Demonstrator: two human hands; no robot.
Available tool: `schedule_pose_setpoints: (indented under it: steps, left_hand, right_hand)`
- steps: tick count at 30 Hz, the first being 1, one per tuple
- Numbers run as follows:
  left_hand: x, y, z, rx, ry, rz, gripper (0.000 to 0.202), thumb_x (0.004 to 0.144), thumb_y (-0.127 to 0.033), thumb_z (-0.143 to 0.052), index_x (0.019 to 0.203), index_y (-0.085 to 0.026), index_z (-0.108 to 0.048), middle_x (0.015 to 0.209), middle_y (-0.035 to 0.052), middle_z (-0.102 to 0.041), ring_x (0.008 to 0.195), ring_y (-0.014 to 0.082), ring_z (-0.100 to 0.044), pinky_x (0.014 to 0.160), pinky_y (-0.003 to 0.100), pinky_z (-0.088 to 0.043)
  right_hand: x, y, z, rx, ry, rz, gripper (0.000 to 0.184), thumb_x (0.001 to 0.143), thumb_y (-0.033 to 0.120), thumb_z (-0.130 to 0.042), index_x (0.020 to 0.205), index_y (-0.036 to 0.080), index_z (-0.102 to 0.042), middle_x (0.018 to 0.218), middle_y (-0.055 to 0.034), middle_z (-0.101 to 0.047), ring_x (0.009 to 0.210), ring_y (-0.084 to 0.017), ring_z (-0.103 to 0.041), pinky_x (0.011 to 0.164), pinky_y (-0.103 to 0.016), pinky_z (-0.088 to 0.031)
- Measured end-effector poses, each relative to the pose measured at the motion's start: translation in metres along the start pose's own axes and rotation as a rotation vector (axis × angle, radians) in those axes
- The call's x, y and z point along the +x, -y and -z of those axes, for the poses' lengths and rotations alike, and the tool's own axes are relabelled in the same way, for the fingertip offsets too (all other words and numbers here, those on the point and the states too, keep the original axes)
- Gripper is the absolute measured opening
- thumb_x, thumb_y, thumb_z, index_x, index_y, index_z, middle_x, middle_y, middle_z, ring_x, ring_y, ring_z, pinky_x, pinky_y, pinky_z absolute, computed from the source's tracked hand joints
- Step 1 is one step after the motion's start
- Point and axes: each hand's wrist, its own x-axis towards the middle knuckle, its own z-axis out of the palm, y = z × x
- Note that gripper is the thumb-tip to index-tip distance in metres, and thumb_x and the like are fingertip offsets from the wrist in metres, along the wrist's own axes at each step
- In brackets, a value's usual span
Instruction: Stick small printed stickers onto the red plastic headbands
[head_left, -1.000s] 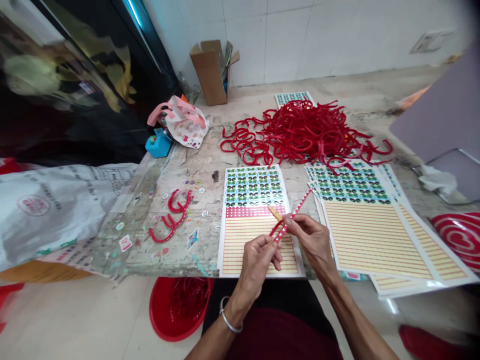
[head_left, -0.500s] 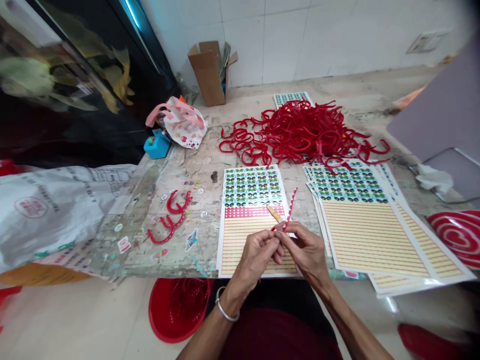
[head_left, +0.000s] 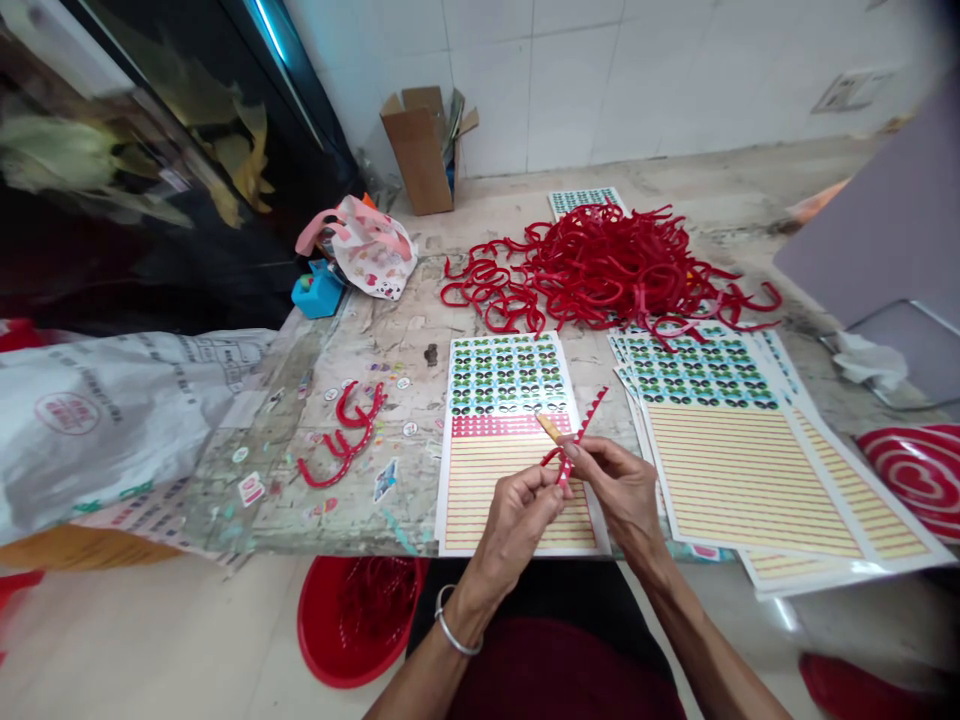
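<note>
Pinched between the fingertips of my left hand [head_left: 525, 515] is the lower end of a red strip with white dots [head_left: 595, 407]. My right hand [head_left: 619, 490] grips the same strip a little higher, and its free end points up and right. A thin yellow stick-like tool with a pointed tip [head_left: 550, 428] juts out from the right fingers; its rear part is hidden. Part of a red curved piece [head_left: 551, 457] shows between the hands. Below them lies a sticker sheet [head_left: 510, 375] with green-and-black eye shapes, a pink dotted band and yellow striped rows.
A heap of red curved strips [head_left: 615, 265] covers the table's back. Several dotted red pieces [head_left: 341, 472] lie at left. More sticker sheets [head_left: 742, 470] are stacked at right. A red bucket [head_left: 315, 645] stands below the edge. Behind are a cloth bag [head_left: 375, 255] and cardboard box [head_left: 420, 160].
My hands have drawn slightly apart, the left one lower, showing more of the strip between them. The strip's free end has tilted further right.
</note>
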Motion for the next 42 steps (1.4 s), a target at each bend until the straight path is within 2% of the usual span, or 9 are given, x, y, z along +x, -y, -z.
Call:
schedule_pose_setpoints:
  steps: [4, 7, 13, 19, 24, 34, 42]
  left_hand:
    - [-0.003, -0.002, 0.002, -0.005, 0.052, -0.014, 0.018, 0.077, -0.029, -0.058, 0.072, -0.012, -0.06, 0.056, -0.003, -0.041, 0.051, 0.0065, -0.031, 0.049, 0.021, -0.022]
    - [-0.004, -0.002, 0.003, -0.005, 0.09, 0.003, 0.017, 0.078, -0.028, -0.056, 0.073, -0.013, -0.061, 0.054, -0.0031, -0.042, 0.049, 0.0066, -0.032, 0.049, 0.021, -0.025]
    - [-0.002, -0.006, 0.001, 0.096, 0.116, 0.005, 0.019, 0.076, -0.026, -0.055, 0.085, -0.012, -0.064, 0.063, 0.0011, -0.053, 0.055, 0.0096, -0.045, 0.055, 0.022, -0.037]
    - [-0.004, -0.005, -0.001, 0.101, 0.121, -0.011, 0.017, 0.079, -0.028, -0.054, 0.084, -0.013, -0.061, 0.059, -0.0024, -0.044, 0.052, 0.0078, -0.036, 0.051, 0.021, -0.029]
    - [-0.007, -0.005, -0.002, 0.181, 0.051, -0.076, 0.016, 0.078, -0.029, -0.055, 0.078, -0.014, -0.061, 0.061, -0.0016, -0.045, 0.053, 0.0084, -0.033, 0.052, 0.021, -0.027]
    - [-0.009, -0.004, -0.002, 0.33, -0.008, -0.157, 0.013, 0.08, -0.022, -0.048, 0.075, -0.016, -0.059, 0.061, -0.0015, -0.047, 0.056, 0.0108, -0.037, 0.055, 0.022, -0.03]
    - [-0.009, 0.0, -0.003, 0.35, -0.002, -0.181, 0.015, 0.081, -0.018, -0.045, 0.078, -0.015, -0.06, 0.068, 0.0007, -0.053, 0.062, 0.0122, -0.042, 0.059, 0.022, -0.032]
  right_hand:
    - [0.003, 0.005, 0.003, 0.084, 0.022, -0.101, 0.021, 0.069, 0.035, -0.069, 0.076, 0.015, -0.068, 0.079, -0.005, -0.069, 0.069, -0.017, -0.063, 0.063, -0.033, -0.057]
    - [0.002, 0.007, 0.004, 0.076, 0.033, -0.111, 0.021, 0.068, 0.035, -0.069, 0.074, 0.015, -0.067, 0.075, -0.0041, -0.068, 0.066, -0.016, -0.062, 0.062, -0.031, -0.057]
    - [-0.003, 0.006, 0.008, -0.075, 0.027, 0.049, 0.016, 0.072, 0.033, -0.067, 0.072, 0.017, -0.066, 0.073, -0.0022, -0.067, 0.065, -0.015, -0.062, 0.059, -0.026, -0.054]
    - [-0.007, 0.005, 0.011, -0.264, -0.037, 0.231, 0.012, 0.077, 0.03, -0.062, 0.076, 0.019, -0.066, 0.074, -0.0015, -0.067, 0.066, -0.015, -0.062, 0.058, -0.024, -0.051]
    - [-0.011, 0.013, 0.007, -0.402, -0.08, 0.412, 0.006, 0.079, 0.023, -0.059, 0.076, 0.021, -0.064, 0.075, -0.0011, -0.066, 0.066, -0.014, -0.062, 0.062, -0.025, -0.051]
    - [-0.017, 0.019, 0.008, -0.453, -0.122, 0.488, 0.008, 0.079, 0.017, -0.06, 0.072, 0.021, -0.059, 0.074, -0.0004, -0.066, 0.068, -0.015, -0.063, 0.064, -0.027, -0.049]
    - [-0.024, 0.027, 0.009, -0.437, -0.1, 0.575, 0.011, 0.078, 0.012, -0.059, 0.078, 0.023, -0.059, 0.082, -0.0016, -0.067, 0.079, -0.018, -0.063, 0.07, -0.032, -0.049]
